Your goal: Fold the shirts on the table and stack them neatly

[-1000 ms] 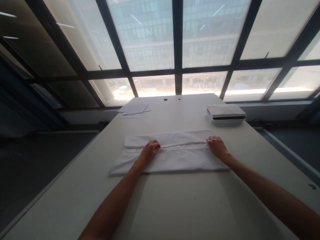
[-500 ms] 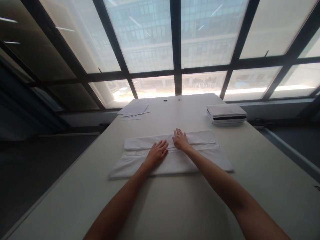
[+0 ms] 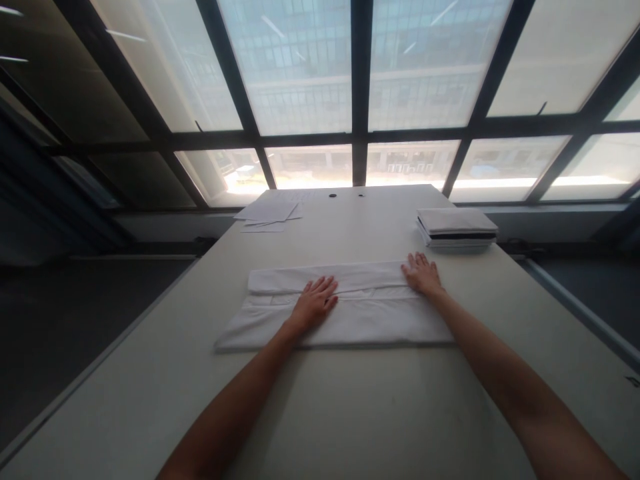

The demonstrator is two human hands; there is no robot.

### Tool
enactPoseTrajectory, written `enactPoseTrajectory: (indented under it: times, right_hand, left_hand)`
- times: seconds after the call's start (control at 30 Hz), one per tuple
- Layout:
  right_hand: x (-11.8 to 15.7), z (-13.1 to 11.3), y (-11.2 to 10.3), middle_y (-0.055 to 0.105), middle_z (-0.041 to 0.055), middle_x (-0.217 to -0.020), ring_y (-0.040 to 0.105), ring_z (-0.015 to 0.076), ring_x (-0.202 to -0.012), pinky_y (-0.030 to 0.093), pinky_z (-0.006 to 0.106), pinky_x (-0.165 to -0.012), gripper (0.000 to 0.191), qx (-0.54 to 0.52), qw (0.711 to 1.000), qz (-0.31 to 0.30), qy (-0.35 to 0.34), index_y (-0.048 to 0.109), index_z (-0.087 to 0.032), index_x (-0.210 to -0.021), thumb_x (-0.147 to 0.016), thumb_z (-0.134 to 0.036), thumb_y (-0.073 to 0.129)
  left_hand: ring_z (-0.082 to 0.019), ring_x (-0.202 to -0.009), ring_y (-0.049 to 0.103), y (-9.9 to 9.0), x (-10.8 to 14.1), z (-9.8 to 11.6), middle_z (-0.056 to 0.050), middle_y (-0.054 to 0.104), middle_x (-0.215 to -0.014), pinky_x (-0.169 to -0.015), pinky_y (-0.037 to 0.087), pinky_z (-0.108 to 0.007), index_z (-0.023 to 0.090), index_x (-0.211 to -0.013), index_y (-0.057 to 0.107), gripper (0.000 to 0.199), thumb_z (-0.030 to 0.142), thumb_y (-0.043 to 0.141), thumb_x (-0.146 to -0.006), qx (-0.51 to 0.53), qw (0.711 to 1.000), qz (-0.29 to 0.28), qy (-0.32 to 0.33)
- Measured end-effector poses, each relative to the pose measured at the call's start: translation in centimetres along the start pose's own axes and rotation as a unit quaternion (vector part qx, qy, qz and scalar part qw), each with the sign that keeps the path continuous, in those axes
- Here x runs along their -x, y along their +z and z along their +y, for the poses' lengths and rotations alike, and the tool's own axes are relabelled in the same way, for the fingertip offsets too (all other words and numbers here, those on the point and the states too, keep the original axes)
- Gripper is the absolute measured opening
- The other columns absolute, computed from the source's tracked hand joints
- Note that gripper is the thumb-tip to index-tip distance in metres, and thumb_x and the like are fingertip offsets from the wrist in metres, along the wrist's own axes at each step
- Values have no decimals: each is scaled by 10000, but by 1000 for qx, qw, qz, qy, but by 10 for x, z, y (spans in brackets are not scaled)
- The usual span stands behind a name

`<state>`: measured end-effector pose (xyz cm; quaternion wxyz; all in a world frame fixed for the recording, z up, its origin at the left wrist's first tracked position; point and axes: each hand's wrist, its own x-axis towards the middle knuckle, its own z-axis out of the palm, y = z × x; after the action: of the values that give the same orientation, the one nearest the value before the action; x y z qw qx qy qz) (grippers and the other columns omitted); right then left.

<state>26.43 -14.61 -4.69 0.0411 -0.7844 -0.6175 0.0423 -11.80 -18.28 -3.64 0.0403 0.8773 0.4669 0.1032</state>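
A white cloth garment [image 3: 370,323], its exact kind unclear, lies folded in a wide flat shape across the table. Its far part is turned over toward me, leaving a seam-like gap along the middle. My left hand [image 3: 316,301] rests flat on the cloth near its centre, fingers spread. At the cloth's far right corner lies my right hand [image 3: 423,273], palm down with its fingers apart. Neither hand grips anything.
The white table [image 3: 345,407] reaches away to tall windows. Several folded cloths form a stack [image 3: 457,229] at the back right, with a dark layer in it. Loose white paper sheets [image 3: 267,210] lie at the back left. Two small dark holes are near the far edge.
My right hand has slid rightward along the cloth from near its middle to the far right corner. My left hand stays in about the same place.
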Motion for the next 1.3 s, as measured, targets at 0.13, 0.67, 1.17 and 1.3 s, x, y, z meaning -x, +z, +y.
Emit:
enactPoseTrajectory:
  times: [0.13,0.67,1.17,1.3]
  right_hand:
    - [-2,12,0,134,147,-1679,104,262,-1543,109,521,-1224,746,-1,1000,11,30,199,-62,-1599,-1011,-522,204]
    - [92,-159,-8,271,189,-1635,210,317,-1516,206,560,-1179,594,-85,983,57,-153,370,-108,-1543,-1032,-399,286]
    - [118,-178,6,290,177,-1630,215,312,-1519,121,550,-1203,571,-80,969,43,-230,404,-153,-1538,-1028,-407,373]
    - [119,-179,5,301,194,-1621,227,302,-1516,135,531,-1206,550,-92,967,47,-235,418,-125,-1525,-1028,-358,379]
  left_hand:
    - [-240,-1514,272,0,0,0,-18,336,-1622,-1231,202,-491,295,-1523,432,515,471,353,-1045,-10,1000,-1,-3]
    - [-234,-1490,329,-1,2,-1,-68,417,-1581,-1220,218,-525,234,-1492,470,475,327,264,-1073,41,997,31,-52]
    - [-232,-1296,577,-4,-1,-33,-80,694,-1296,-1140,414,-389,204,-1215,723,326,311,596,-935,236,962,126,-59]
    - [-247,-1325,541,-4,2,-27,-67,660,-1350,-1161,385,-432,245,-1235,716,337,301,652,-908,153,981,118,-19]
